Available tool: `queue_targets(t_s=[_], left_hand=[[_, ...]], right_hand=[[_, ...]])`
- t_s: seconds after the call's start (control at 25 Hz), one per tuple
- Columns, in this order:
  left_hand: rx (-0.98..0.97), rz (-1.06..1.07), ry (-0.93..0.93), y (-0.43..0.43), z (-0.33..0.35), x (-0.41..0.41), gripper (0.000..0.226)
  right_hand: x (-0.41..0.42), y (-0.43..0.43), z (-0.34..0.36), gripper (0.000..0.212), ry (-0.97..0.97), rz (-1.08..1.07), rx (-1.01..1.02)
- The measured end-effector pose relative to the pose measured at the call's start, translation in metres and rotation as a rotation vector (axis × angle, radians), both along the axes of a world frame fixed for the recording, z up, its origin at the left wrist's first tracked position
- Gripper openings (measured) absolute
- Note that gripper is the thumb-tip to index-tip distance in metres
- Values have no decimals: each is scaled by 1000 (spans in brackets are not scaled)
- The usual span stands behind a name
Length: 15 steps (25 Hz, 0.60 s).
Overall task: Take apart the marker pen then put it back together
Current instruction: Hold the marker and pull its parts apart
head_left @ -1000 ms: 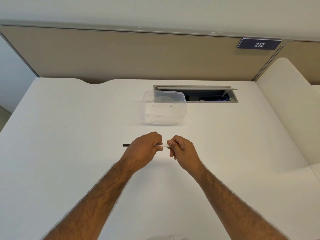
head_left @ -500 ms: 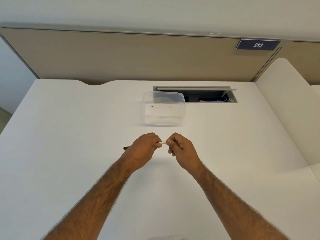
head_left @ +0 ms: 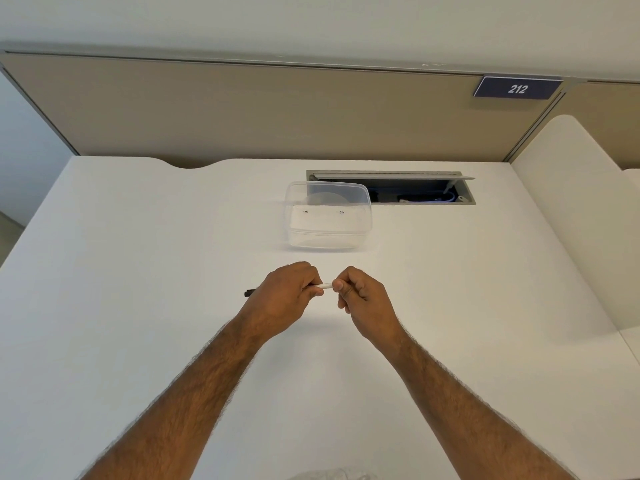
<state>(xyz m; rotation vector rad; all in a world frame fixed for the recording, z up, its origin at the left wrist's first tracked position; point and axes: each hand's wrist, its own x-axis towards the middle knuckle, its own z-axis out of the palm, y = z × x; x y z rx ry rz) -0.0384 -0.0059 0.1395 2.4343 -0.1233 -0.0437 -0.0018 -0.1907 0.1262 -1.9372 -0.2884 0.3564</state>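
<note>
I hold a thin marker pen (head_left: 325,286) level above the middle of the white desk (head_left: 138,271). Only a short white stretch of its barrel shows between my hands. Its black end (head_left: 250,292) sticks out to the left past my left hand (head_left: 284,299), which is closed around the barrel. My right hand (head_left: 363,299) pinches the white right end between thumb and fingers. Most of the pen is hidden inside the two fists, so I cannot tell whether it is in one piece.
A clear plastic container (head_left: 328,216) stands on the desk just beyond my hands. Behind it an open cable tray (head_left: 415,188) is cut into the desktop. A beige partition (head_left: 242,109) closes the back, and a white divider (head_left: 575,202) the right side.
Both hands have risen slightly away from me with the pen. The black left end has tilted a little downward. The grip looks the same.
</note>
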Motion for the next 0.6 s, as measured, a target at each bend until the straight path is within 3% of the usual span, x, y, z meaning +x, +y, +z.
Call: queue_targets(t_s=[0.44, 0.6], left_hand=[[32, -11, -40, 0, 2, -2, 14], [13, 34, 5, 0, 4, -3, 16]], right_hand=[[-6, 7, 3, 45, 146, -57, 26], [0, 3, 8, 28, 154, -13, 44]])
